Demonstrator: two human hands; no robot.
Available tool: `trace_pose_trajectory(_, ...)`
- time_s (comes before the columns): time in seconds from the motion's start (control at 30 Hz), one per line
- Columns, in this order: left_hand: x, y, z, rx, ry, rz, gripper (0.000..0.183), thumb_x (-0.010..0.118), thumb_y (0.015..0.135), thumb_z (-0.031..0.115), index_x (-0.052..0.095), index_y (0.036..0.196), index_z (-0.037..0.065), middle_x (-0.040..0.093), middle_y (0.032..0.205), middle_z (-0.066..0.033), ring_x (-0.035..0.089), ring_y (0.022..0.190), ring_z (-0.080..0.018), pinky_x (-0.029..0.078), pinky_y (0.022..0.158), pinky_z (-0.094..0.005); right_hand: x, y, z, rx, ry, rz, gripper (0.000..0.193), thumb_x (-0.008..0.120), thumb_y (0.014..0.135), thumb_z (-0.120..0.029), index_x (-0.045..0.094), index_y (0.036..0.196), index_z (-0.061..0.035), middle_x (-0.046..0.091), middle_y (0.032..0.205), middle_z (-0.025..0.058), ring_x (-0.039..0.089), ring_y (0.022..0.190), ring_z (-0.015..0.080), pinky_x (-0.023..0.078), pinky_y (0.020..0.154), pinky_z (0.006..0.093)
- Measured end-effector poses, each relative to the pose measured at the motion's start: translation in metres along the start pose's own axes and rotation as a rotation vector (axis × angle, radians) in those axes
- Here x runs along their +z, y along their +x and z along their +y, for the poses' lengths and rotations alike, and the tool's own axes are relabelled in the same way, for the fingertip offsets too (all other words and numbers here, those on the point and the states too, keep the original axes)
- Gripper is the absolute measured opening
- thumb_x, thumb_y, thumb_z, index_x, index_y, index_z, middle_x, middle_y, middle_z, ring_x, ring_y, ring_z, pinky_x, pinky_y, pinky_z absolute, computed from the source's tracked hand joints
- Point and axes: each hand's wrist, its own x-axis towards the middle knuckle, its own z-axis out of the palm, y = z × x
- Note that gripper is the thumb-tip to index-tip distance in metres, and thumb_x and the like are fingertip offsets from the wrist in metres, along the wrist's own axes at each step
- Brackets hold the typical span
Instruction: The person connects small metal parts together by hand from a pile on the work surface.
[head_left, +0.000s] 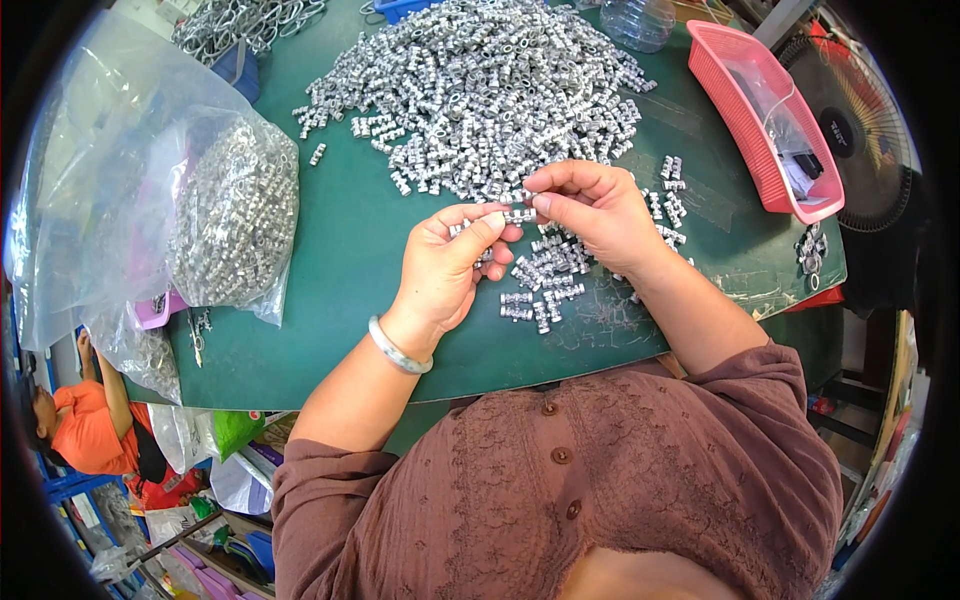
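My left hand [437, 262] is closed around several small silver metal parts, with one ribbed metal part [518, 216] sticking out between thumb and forefinger. My right hand [603, 212] meets it from the right, thumb and forefinger pinched on a small silver piece whose exact shape is mostly covered by the fingertips. Beyond both hands rises a large heap of silver metal parts [490, 95], with ring shapes among them. Below the right hand lies a smaller cluster of joined metal parts [548, 265], and more sit by the right wrist.
A clear plastic bag of metal parts [235, 215] stands on the green table [340, 350] at left. A pink basket [765, 130] with packets sits at right, beside a black fan [850, 120]. Metal rings [250, 22] lie far left. A person in orange [95, 430] is at left.
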Motion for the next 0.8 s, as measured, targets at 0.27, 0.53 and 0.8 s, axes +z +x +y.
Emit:
trace_pose_trajectory(0.27, 0.0006, 0.0000, 0.0000, 0.000, -0.005, 0.008, 0.014, 0.056, 0.081, 0.007, 0.057, 0.093, -0.001, 0.061, 0.077, -0.0111, 0.053, 0.057, -0.0100, 0.041, 0.048, -0.0206, -0.0023, 0.0016, 0.0026, -0.012, -0.034, -0.006, 0.016, 0.056, 0.078, 0.001, 0.058, 0.094, 0.0020, 0.060, 0.085, 0.0039, 0.057, 0.076, 0.0090, 0.047, 0.070, 0.0223)
trace_pose_trajectory(0.53, 0.0001, -0.0004, -0.0005, -0.003, -0.005, -0.003, 0.014, 0.054, 0.082, 0.007, 0.057, 0.093, -0.002, 0.061, 0.076, -0.0107, 0.053, 0.057, -0.0098, 0.041, 0.048, -0.0202, -0.0015, 0.0012, 0.0044, -0.052, -0.065, -0.007, 0.016, 0.056, 0.078, 0.001, 0.058, 0.094, 0.0022, 0.060, 0.085, 0.0036, 0.056, 0.078, 0.0084, 0.047, 0.071, 0.0217)
trace_pose_trajectory(0.8, -0.0002, 0.0000, -0.0012, -0.001, -0.013, 0.001, 0.014, 0.054, 0.082, 0.007, 0.057, 0.093, -0.001, 0.061, 0.076, -0.0103, 0.053, 0.057, -0.0097, 0.041, 0.047, -0.0201, -0.0016, 0.0010, 0.0053, -0.070, -0.100, -0.006, 0.015, 0.056, 0.078, 0.001, 0.058, 0.093, 0.0016, 0.060, 0.084, 0.0028, 0.055, 0.077, 0.0070, 0.046, 0.069, 0.0207)
